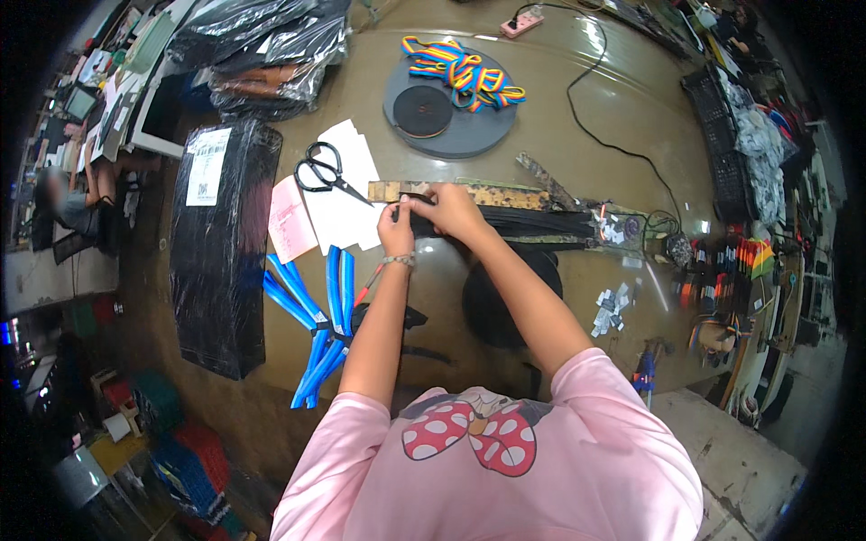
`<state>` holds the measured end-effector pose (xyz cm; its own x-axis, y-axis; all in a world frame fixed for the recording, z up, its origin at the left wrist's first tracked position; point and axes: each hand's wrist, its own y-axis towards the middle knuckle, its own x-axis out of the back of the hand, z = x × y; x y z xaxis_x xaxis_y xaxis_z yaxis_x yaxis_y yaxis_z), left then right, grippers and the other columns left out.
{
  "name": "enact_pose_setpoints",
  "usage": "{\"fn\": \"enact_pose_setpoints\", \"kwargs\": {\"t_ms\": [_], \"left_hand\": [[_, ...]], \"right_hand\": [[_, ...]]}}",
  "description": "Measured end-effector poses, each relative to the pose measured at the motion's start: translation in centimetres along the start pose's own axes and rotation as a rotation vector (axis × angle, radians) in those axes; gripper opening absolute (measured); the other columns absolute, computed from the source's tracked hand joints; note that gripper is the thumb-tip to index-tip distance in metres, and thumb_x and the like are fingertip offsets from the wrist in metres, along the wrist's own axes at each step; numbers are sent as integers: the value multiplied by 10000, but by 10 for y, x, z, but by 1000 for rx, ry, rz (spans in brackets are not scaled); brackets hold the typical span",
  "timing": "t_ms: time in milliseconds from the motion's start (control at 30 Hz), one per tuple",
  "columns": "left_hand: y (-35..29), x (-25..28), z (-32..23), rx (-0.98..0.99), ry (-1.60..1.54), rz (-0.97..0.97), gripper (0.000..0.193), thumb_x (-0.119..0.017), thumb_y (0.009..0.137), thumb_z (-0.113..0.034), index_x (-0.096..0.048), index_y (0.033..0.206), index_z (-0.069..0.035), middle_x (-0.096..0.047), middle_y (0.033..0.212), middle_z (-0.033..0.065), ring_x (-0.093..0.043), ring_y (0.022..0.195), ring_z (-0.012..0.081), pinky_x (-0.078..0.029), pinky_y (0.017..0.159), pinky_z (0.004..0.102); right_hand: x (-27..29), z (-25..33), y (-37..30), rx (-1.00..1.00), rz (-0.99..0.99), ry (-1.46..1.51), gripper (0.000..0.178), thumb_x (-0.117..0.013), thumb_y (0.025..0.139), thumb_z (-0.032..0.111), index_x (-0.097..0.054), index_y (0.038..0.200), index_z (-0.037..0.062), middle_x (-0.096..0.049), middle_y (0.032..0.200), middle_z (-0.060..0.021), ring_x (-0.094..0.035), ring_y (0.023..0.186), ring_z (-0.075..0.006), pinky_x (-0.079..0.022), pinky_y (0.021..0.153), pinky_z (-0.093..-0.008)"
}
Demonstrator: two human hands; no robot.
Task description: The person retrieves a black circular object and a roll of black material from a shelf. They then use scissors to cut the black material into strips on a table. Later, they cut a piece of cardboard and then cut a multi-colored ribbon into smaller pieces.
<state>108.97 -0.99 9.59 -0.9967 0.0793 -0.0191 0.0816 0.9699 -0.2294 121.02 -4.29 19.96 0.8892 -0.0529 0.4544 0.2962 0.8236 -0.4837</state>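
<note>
My left hand and my right hand meet at the middle of the table. Both are closed with fingertips pinching a narrow black strap, whose held end is partly hidden by the fingers. Just beyond them lies a worn yellowish wooden strip, marked with dark spots. Several black straps stretch to the right alongside it. Under my right forearm sits a black round roll, partly covered. Black-handled scissors rest left of my hands, on white paper sheets.
Blue straps and pink paper lie left, beside a long black plastic-wrapped package. A grey disc carries rainbow strap. A cable crosses the far right; grey scraps lie right. Someone sits far left.
</note>
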Motion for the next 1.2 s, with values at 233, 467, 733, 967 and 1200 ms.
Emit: {"fn": "enact_pose_setpoints", "kwargs": {"t_ms": [233, 467, 733, 967, 1200], "left_hand": [[2, 0, -1, -80, 195, -35, 355, -618, 877, -335, -621, 812, 14, -609, 752, 42, -511, 718, 110, -432, 705, 253], [14, 3, 13, -1, 94, -29, 332, -613, 883, -304, -617, 782, 12, -616, 732, 28, -508, 656, 84, -434, 630, 233], [25, 10, 23, -13, 130, -11, 306, -597, 898, -283, -611, 828, 15, -626, 787, 48, -545, 673, 104, -453, 636, 241], [24, 10, 24, -43, 139, -43, 389, -608, 878, -354, -605, 798, 27, -594, 740, 35, -490, 668, 103, -419, 639, 244], [29, 11, 25, -86, 197, -15, 407, -609, 876, -378, -570, 770, 13, -583, 719, 38, -485, 627, 107, -423, 598, 256]], "right_hand": [[87, -32, -182, 279, -126, -249, 247, -636, 803, 242, -640, 822, -4, -638, 790, -205, -603, 756, -395, -488, 677, -439], [169, -107, -242, 53, -363, 157, 286, -677, 806, 274, -641, 790, -9, -613, 712, -57, -545, 680, -127, -446, 640, -296], [185, -258, -108, -65, -612, 126, 339, -688, 790, 315, -659, 893, -7, -650, 838, -148, -609, 783, -227, -465, 734, -342], [168, -284, -97, 68, -635, 165, 301, -647, 831, 285, -660, 892, -9, -641, 778, -81, -564, 720, -146, -436, 666, -298], [161, -261, -118, -47, -820, 132, 273, -644, 817, 277, -634, 883, 12, -643, 785, -140, -614, 743, -266, -466, 663, -361]]}}
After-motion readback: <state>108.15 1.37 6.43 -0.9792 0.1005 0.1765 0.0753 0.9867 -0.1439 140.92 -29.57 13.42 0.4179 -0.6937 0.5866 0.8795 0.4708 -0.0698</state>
